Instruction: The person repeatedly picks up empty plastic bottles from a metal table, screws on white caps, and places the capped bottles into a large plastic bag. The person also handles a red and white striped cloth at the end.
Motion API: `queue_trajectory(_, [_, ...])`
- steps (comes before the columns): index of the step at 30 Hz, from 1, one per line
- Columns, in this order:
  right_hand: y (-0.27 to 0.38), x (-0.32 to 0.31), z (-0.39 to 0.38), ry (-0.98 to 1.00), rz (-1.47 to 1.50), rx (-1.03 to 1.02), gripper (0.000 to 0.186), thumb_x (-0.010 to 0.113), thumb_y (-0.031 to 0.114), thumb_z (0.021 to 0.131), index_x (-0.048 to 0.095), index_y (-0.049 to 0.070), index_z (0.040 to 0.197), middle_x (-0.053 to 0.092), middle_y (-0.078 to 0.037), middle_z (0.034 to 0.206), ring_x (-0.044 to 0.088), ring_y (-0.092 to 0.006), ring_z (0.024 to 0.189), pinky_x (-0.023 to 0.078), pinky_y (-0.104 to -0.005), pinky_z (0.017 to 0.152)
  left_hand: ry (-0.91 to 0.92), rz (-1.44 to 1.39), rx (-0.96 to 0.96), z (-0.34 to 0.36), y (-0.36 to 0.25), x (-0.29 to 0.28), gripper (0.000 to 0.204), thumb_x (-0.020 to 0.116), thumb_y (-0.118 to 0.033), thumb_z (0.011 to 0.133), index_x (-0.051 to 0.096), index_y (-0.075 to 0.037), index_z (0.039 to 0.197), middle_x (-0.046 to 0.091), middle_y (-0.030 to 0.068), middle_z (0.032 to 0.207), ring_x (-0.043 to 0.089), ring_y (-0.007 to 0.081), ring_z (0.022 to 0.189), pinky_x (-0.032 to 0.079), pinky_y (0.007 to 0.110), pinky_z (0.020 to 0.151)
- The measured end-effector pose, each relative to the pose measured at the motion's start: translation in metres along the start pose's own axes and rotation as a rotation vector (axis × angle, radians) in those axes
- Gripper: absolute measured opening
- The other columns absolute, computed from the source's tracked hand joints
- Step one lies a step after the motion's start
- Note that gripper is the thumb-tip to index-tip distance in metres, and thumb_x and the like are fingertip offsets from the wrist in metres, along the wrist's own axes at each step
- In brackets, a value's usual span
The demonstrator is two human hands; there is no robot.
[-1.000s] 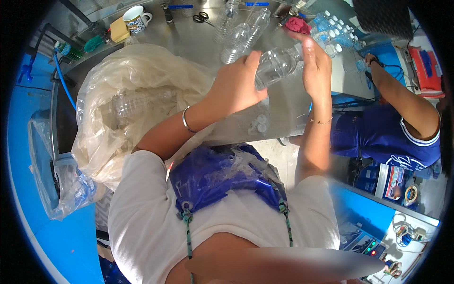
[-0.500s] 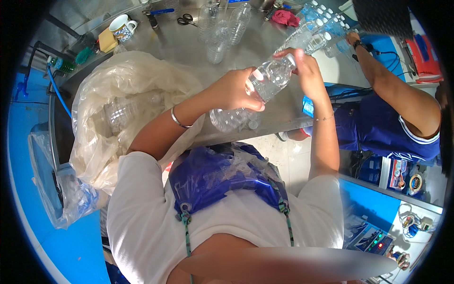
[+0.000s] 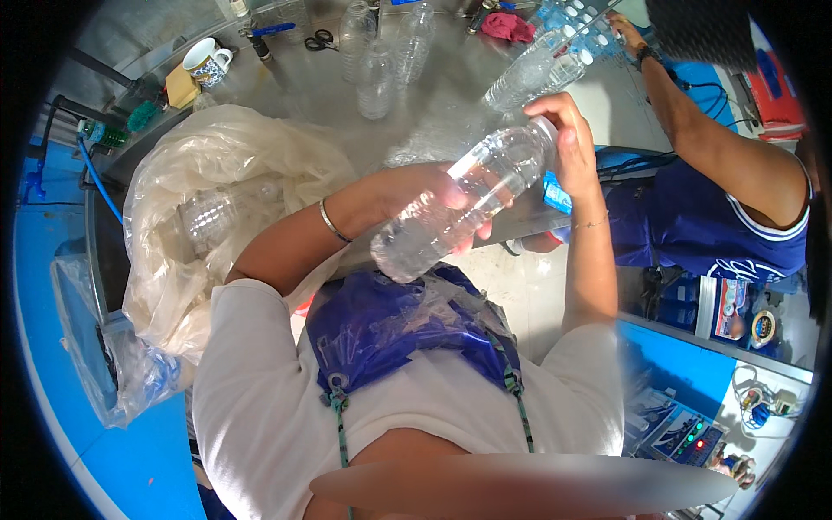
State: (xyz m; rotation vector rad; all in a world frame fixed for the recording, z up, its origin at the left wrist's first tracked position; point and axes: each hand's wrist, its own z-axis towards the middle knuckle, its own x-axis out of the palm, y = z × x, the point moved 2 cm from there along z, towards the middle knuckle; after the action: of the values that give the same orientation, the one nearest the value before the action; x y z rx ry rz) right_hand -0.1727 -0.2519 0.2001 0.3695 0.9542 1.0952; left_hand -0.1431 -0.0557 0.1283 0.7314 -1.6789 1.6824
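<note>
A clear plastic bottle (image 3: 507, 169) with a white cap is tilted in front of me, its cap end up to the right. My left hand (image 3: 433, 192) is closed round its body, partly behind the see-through wall. At the cap, the fingers of my right hand (image 3: 572, 147) are closed on the top. Beyond them, capped bottles (image 3: 520, 76) stand on the steel table (image 3: 286, 95). Several uncapped, empty-looking bottles (image 3: 375, 82) are upright farther left. To my left, a large open plastic bag (image 3: 156, 251) holds more clear bottles (image 3: 208, 221).
At right, a co-worker's hand (image 3: 626, 33) reaches the grouped bottles. Scissors (image 3: 321, 40), a mug (image 3: 206, 62), a yellow sponge (image 3: 182, 87) and a pink cloth (image 3: 508, 28) lie toward the back. A blue apron (image 3: 390, 325) covers my front.
The bottle has come nearer to me, its base swinging down and left. My left hand has turned round its body; my right hand stays at the cap.
</note>
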Motion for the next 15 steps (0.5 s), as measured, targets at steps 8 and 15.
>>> queue_trajectory(8, [-0.04, -0.03, -0.011, 0.022, -0.195, 0.195, 0.04, 0.038, 0.031, 0.098, 0.055, -0.002, 0.084, 0.056, -0.015, 0.073, 0.055, -0.0254, 0.065, 0.044, -0.0325, 0.066, -0.331, 0.603, -0.051, 0.033, -0.016, -0.007, 0.067, 0.076, -0.02, 0.07, 0.045, 0.004, 0.124, 0.064, 0.0219, 0.098, 0.068, 0.0312, 0.078, 0.057, 0.038, 0.07])
queue_trajectory(15, [-0.086, -0.065, -0.032, 0.107, -0.748, 0.562, 0.034, 0.047, 0.035, 0.097, 0.059, 0.003, 0.094, 0.061, -0.028, 0.078, 0.059, -0.0476, 0.08, 0.046, -0.0528, 0.07, -0.838, 1.617, 0.09, 0.12, 0.001, -0.049, 0.085, 0.081, -0.025, 0.067, 0.036, 0.012, 0.129, 0.06, 0.029, 0.105, 0.064, 0.0384, 0.093, 0.052, 0.042, 0.081])
